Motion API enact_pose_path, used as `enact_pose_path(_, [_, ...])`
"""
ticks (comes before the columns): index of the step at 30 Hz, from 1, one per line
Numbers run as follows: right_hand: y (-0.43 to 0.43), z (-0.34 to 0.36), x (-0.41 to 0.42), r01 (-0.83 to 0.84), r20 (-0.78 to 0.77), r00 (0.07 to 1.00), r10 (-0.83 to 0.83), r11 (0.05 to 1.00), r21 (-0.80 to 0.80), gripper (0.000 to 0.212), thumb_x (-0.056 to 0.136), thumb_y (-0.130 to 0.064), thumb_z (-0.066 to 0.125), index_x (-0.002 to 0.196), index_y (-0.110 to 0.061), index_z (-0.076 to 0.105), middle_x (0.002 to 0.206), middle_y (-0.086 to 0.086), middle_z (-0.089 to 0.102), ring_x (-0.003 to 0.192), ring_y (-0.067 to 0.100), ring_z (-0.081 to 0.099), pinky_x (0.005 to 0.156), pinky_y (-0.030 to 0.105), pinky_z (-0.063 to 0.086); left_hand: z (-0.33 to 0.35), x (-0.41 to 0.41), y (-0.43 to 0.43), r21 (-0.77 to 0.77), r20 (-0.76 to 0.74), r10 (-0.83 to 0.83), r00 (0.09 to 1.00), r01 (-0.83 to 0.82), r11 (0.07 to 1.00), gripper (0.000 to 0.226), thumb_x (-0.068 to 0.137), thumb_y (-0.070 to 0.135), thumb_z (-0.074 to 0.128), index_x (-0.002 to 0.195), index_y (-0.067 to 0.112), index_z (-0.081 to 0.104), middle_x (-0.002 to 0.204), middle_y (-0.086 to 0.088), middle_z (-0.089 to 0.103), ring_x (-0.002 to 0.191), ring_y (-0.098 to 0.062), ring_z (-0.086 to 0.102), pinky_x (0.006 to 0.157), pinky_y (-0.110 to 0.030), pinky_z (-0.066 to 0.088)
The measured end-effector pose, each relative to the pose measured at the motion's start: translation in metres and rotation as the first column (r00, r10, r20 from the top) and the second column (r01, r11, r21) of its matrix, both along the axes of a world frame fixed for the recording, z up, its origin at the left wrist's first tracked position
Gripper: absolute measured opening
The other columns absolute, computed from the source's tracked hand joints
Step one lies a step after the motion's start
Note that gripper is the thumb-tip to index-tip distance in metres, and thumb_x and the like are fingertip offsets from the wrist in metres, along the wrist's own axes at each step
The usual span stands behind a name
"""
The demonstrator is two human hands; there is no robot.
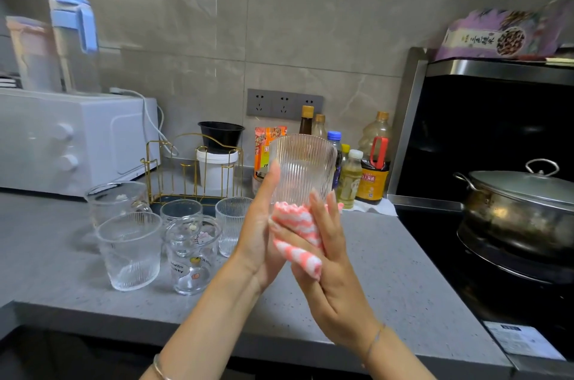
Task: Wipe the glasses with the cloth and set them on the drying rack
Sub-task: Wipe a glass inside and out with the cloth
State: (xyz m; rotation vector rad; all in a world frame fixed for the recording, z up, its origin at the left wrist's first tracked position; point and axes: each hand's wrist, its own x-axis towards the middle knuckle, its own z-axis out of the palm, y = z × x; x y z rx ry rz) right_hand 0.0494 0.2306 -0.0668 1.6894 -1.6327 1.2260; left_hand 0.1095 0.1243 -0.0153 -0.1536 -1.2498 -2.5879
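Head view: a ribbed glass (302,171) is held up over the middle of the countertop (388,271), wider end up, clear of the surface.
Left hand (264,233): fingers straight, laid flat up the glass's left side. I can't see the thumb.
Right hand (332,271): grips the pink-and-white cloth (299,239), bunched against the glass's base, with its fingers reaching up the wall.
Waiting glasses (129,250): five stand bunched toward the countertop's left, between the front edge and the rack.
Drying rack (192,168): gold wire, at the back edge by the wall, just beside the white oven (77,143).
Step, I'd say: wiping the base and lower outside.
Doing it well: turn the glass against the cloth rather than scrubbing. Run the cloth along the ribs so the grooves dry, then push it inside.
Grip: a flat-fingered hold looks thin on a wet glass, so curling the fingers round would be safer.
Watch: keep the glass over the countertop, away from the steel pot (515,199) past the right end.
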Motion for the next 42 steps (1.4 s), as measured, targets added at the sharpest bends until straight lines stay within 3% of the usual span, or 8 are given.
enact_pose_path(7, [-0.004,0.042,0.0,-0.044,0.113,0.992,0.054,0.995,-0.09,0.043,0.1,-0.046,0.027,0.134,-0.033,0.05,0.158,-0.021,0.006,0.148,0.016,-0.006,0.12,0.034,0.0,0.002,0.001,-0.003,-0.054,-0.038,0.04,0.998,-0.042,0.998,0.066,0.087,0.061,0.048,0.125,0.01,0.065,0.132,-0.018,0.06,0.126,-0.029,0.054,0.112,-0.049,0.035])
enact_pose_path(10, [-0.005,0.067,-0.01,0.0,0.278,0.96,0.041,0.989,-0.146,0.051,0.096,-0.055,0.027,0.145,-0.042,0.025,0.155,-0.029,0.008,0.146,0.002,-0.005,0.12,0.028,0.002,-0.006,0.003,0.004,-0.075,0.001,0.102,0.995,-0.102,0.992,0.057,0.089,0.056,0.049,0.124,0.014,0.066,0.122,-0.012,0.066,0.105,-0.022,0.063,0.099,-0.046,0.043])
enact_pose_path(14, [-0.006,0.069,-0.014,0.03,0.347,0.938,0.006,0.995,-0.1,0.067,0.095,-0.058,0.028,0.151,-0.022,0.02,0.158,-0.021,0.009,0.146,0.0,-0.004,0.122,0.038,0.005,-0.009,0.005,0.006,-0.099,0.002,0.142,0.99,-0.141,0.985,0.058,0.089,0.058,0.05,0.128,0.016,0.062,0.12,-0.011,0.067,0.102,-0.022,0.064,0.092,-0.042,0.048])
enact_pose_path(21, [-0.001,0.013,0.008,-0.074,0.208,0.975,0.075,0.997,-0.011,0.055,0.099,-0.048,0.029,0.15,-0.03,0.022,0.159,-0.02,0.003,0.148,0.013,-0.007,0.119,0.038,0.002,-0.001,0.003,0.004,-0.04,-0.011,0.075,0.997,-0.075,0.996,0.06,0.074,0.058,0.053,0.098,0.009,0.078,0.11,-0.014,0.071,0.095,-0.023,0.071,0.086,-0.033,0.057])
enact_pose_path(25, [-0.001,0.005,0.005,-0.011,0.035,0.999,0.01,1.0,0.015,0.04,0.102,-0.042,0.029,0.14,-0.038,0.043,0.16,-0.016,0.004,0.149,0.02,-0.005,0.12,0.033,-0.001,-0.002,0.003,0.004,0.022,0.025,0.032,0.999,-0.032,0.999,0.076,0.074,0.062,0.051,0.114,0.0,0.067,0.109,-0.016,0.069,0.092,-0.023,0.071,0.083,-0.033,0.058])
enact_pose_path(31, [-0.001,0.047,-0.007,0.002,0.339,0.941,0.017,0.998,-0.057,0.071,0.093,-0.061,0.028,0.151,-0.02,0.022,0.157,-0.025,0.007,0.146,0.002,-0.006,0.118,0.02,0.002,-0.007,0.002,0.005,-0.039,0.007,0.081,0.997,-0.081,0.996,0.053,0.09,0.051,0.048,0.123,0.013,0.067,0.126,-0.014,0.064,0.108,-0.024,0.064,0.095,-0.043,0.048])
enact_pose_path(38, [0.0,0.06,-0.012,-0.012,0.403,0.914,0.041,0.997,-0.072,0.066,0.093,-0.062,0.03,0.151,-0.036,0.012,0.156,-0.027,0.009,0.146,0.001,0.0,0.12,0.047,0.012,-0.012,0.002,0.008,-0.134,-0.02,0.105,0.994,-0.107,0.985,0.05,0.089,0.052,0.053,0.12,0.017,0.068,0.119,-0.013,0.067,0.105,-0.026,0.064,0.097,-0.049,0.045])
enact_pose_path(42, [0.0,0.035,0.004,-0.052,0.285,0.956,0.063,0.997,-0.049,0.057,0.097,-0.053,0.028,0.15,-0.032,0.023,0.158,-0.023,0.006,0.148,0.008,-0.004,0.12,0.047,0.007,-0.005,0.001,0.006,-0.042,-0.037,0.09,0.995,-0.092,0.995,0.053,0.085,0.054,0.05,0.109,0.014,0.075,0.115,-0.013,0.07,0.101,-0.024,0.069,0.09,-0.038,0.055])
